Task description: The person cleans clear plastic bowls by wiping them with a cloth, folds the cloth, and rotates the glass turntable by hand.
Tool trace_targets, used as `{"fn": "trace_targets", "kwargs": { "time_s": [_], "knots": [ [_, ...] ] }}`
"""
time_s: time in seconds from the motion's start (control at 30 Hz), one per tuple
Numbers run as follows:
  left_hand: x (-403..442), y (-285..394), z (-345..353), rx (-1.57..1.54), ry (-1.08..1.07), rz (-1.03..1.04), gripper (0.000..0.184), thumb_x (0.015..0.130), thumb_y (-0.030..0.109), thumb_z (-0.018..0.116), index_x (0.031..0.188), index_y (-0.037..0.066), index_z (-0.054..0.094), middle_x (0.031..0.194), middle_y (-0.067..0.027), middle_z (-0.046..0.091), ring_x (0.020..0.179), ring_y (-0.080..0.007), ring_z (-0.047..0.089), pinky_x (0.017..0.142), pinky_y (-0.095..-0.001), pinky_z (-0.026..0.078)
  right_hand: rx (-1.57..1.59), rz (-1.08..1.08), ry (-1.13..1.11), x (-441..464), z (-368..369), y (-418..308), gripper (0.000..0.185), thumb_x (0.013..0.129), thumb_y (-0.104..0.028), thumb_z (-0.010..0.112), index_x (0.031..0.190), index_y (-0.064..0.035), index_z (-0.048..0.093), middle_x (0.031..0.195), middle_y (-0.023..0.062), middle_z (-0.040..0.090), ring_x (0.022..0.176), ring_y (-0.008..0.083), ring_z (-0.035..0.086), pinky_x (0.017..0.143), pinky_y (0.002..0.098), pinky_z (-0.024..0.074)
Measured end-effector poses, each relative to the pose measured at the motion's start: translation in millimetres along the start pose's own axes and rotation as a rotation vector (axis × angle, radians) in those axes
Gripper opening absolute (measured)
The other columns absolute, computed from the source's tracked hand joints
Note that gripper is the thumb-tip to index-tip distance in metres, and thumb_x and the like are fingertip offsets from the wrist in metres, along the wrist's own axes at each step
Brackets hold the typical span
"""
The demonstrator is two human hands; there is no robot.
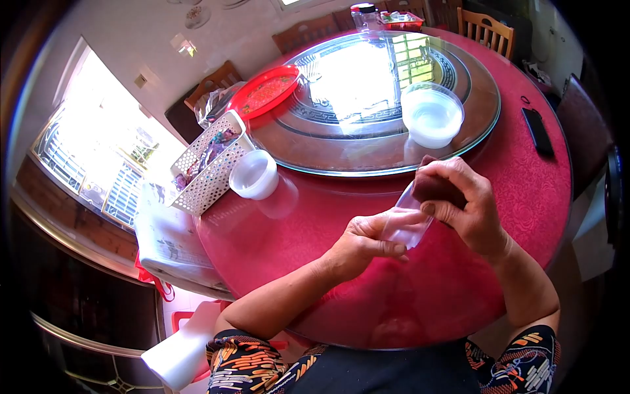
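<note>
My left hand (367, 243) grips a clear plastic piece (405, 230), a lid or shallow bowl turned on its edge; which of these I cannot tell. Pinched in my right hand (469, 203) is a brown cloth (436, 189), held against the upper rim of that plastic. Both hands are over the red table (367, 295), near its front. Beyond them, a stack of clear plastic bowls (432, 117) stands on the glass turntable (367, 157). Left of my hands, another clear plastic bowl or small stack (254, 175) rests tilted on the table.
A white perforated basket (213, 164) with small wrapped items sits at the table's left edge. A red tray (266, 92) lies partly over the turntable. At the right is a black phone (538, 132). Jars (367, 18) stand at the back. Wooden chairs (487, 31) surround the table.
</note>
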State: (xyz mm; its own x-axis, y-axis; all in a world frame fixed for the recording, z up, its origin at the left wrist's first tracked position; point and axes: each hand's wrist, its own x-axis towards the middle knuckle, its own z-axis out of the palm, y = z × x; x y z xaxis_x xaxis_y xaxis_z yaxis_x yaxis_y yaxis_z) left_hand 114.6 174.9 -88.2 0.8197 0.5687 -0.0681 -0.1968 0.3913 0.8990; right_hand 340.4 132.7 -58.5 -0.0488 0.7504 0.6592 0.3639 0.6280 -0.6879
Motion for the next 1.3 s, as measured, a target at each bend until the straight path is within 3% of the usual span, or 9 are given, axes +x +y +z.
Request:
{"fn": "trace_targets", "kwargs": {
  "time_s": [0.1,0.13,0.27,0.47,0.6,0.8,0.93,1.0,1.3],
  "knots": [
    [-1.0,-4.7,-7.7,0.086,-0.043,0.024,0.056,0.086,0.005,0.076,0.140,0.007,0.060,0.126,-0.0042,0.067,0.112,-0.0167,0.064,0.096,-0.0335,0.056,-0.296,-0.265,-0.111,0.1,-0.9,-12.3,0.044,0.079,-0.018,0.085,0.117,-0.0059,0.065,0.108,0.0155,0.063,0.094,0.0310,0.067,0.079,0.0395,0.0568],
    [-1.8,-2.5,-5.7,0.132,-0.046,0.042,0.056,0.086,0.006,0.077,0.140,0.007,0.060,0.125,-0.0040,0.068,0.113,-0.0163,0.064,0.095,-0.0330,0.056,-0.337,-0.339,-0.099,-0.5,3.0,-15.2,0.047,0.079,-0.033,0.085,0.116,-0.0092,0.067,0.109,0.0166,0.062,0.092,0.0330,0.066,0.078,0.0417,0.0555],
    [-3.2,5.7,-7.0,0.116,-0.050,-0.025,0.054,0.088,0.013,0.077,0.138,0.006,0.060,0.120,-0.0031,0.069,0.115,-0.0149,0.063,0.095,-0.0309,0.055,-0.462,-0.496,-0.145,-9.3,10.6,-24.6,0.044,0.085,-0.049,0.074,0.114,-0.0158,0.071,0.110,0.0169,0.062,0.095,0.0341,0.064,0.080,0.0476,0.0514],
    [-1.6,1.4,-10.4,0.048,-0.034,-0.053,0.048,0.095,0.016,0.071,0.139,0.002,0.059,0.134,-0.0155,0.063,0.123,-0.0261,0.062,0.082,-0.0396,0.064,-0.250,-0.256,-0.040,5.2,2.4,-15.8,0.032,0.087,-0.022,0.078,0.114,-0.0085,0.068,0.103,0.0135,0.069,0.090,0.0296,0.068,0.082,0.0399,0.0526],
    [0.5,4.9,-3.2,-0.056,-0.076,0.006,0.055,0.094,0.009,0.069,0.146,0.001,0.051,0.146,-0.0200,0.054,0.128,-0.0299,0.059,0.083,-0.0408,0.064,0.274,0.327,-0.045,4.7,-5.3,-3.7,0.024,0.100,-0.014,0.065,0.120,-0.0023,0.063,0.106,0.0081,0.070,0.097,0.0170,0.067,0.085,0.0308,0.0561],
    [0.9,-3.0,-12.2,-0.002,-0.139,-0.020,0.060,0.089,0.001,0.068,0.147,0.004,0.050,0.141,-0.0162,0.059,0.125,-0.0279,0.060,0.085,-0.0408,0.062,-0.070,-0.176,-0.073,0.1,-1.2,-5.9,0.044,0.079,-0.023,0.085,0.115,-0.0056,0.068,0.098,0.0151,0.066,0.088,0.0307,0.068,0.079,0.0390,0.0554],
    [-3.9,2.5,-13.1,-0.056,-0.144,-0.069,0.053,0.086,0.007,0.073,0.137,0.004,0.059,0.118,-0.0102,0.069,0.105,-0.0210,0.067,0.094,-0.0371,0.056,-0.369,-0.446,-0.151,-0.7,1.9,-26.6,0.046,0.080,-0.044,0.079,0.113,-0.0132,0.072,0.102,0.0137,0.063,0.088,0.0295,0.064,0.077,0.0433,0.0510],
    [-1.9,-3.5,-22.4,0.111,-0.184,-0.037,0.055,0.093,0.026,0.073,0.143,0.009,0.055,0.116,-0.0033,0.068,0.102,-0.0136,0.065,0.075,-0.0290,0.058,-0.399,-0.478,-0.133,-3.9,6.6,-27.7,0.046,0.081,-0.046,0.078,0.113,-0.0146,0.072,0.103,0.0129,0.062,0.089,0.0292,0.063,0.076,0.0435,0.0499],
    [-3.1,24.4,-14.4,0.255,-0.083,-0.038,0.039,0.097,0.021,0.068,0.132,0.003,0.066,0.119,-0.0102,0.071,0.102,-0.0154,0.068,0.059,-0.0236,0.054,0.025,-0.037,-0.074,0.3,3.4,0.1,0.036,0.087,-0.012,0.078,0.119,-0.0046,0.064,0.104,0.0128,0.067,0.093,0.0278,0.069,0.084,0.0371,0.0570]
  ]
}}
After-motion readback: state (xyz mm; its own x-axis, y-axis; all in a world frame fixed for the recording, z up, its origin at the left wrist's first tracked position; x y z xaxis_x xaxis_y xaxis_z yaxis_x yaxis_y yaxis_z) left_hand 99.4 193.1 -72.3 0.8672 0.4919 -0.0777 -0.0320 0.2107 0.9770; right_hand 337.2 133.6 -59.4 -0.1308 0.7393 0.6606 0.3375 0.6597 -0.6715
